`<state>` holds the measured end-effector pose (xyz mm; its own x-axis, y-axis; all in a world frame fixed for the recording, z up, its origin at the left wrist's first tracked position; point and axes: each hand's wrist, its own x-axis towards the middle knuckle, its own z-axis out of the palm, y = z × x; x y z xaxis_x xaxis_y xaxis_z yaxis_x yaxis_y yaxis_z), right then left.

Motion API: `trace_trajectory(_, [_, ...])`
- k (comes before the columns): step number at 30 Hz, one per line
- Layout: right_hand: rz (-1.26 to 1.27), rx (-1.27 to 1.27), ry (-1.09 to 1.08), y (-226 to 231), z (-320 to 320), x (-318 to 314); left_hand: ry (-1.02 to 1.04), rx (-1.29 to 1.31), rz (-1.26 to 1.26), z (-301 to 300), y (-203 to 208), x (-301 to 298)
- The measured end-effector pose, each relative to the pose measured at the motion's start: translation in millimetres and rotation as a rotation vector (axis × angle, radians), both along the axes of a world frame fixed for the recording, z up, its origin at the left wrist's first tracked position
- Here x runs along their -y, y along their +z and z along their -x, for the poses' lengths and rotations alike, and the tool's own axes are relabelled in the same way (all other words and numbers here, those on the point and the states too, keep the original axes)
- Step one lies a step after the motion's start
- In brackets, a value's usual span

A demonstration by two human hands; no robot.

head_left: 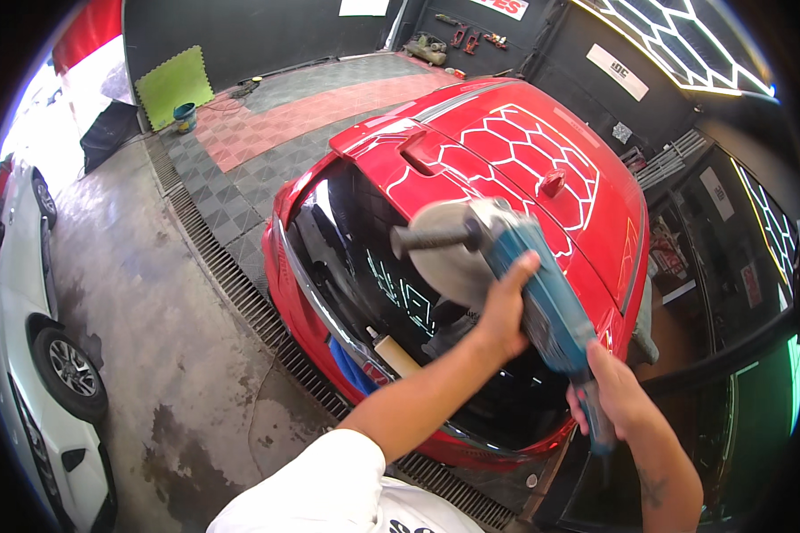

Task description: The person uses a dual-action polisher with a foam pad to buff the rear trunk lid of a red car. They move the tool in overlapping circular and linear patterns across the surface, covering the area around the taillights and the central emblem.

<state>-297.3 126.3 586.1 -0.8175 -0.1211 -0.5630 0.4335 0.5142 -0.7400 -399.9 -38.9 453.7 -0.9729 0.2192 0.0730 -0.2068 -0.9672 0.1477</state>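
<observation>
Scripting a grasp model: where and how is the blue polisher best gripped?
Probably two-handed on the blue polisher. Right hand round the rear handle from the near right: it is slim and at the near end. Left hand from the left onto the side handle, a free bar jutting that way; keep clear of the round pad close by.

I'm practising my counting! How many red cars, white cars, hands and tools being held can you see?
Red car: 1
White car: 1
Hands: 2, the left hand and the right hand
Tools being held: 1, the blue polisher
Total: 5
</observation>
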Motion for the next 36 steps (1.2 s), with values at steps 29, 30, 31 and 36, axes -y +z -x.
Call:
trace_trajectory(29, [0.346,0.18,-0.047,-20,-97,-38,-0.043,0.219,0.306,-102,11,-22])
trace_trajectory(30, [0.364,0.144,-0.012,-24,-83,-19,0.02,0.26,0.34,-93,17,-4])
trace_trajectory(31, [0.366,0.158,-0.007,-25,-71,-4,0.066,0.207,0.403,-79,14,11])
trace_trajectory(36, [0.424,0.089,0.111,-50,-17,65,0.182,0.046,0.453,-35,-1,95])
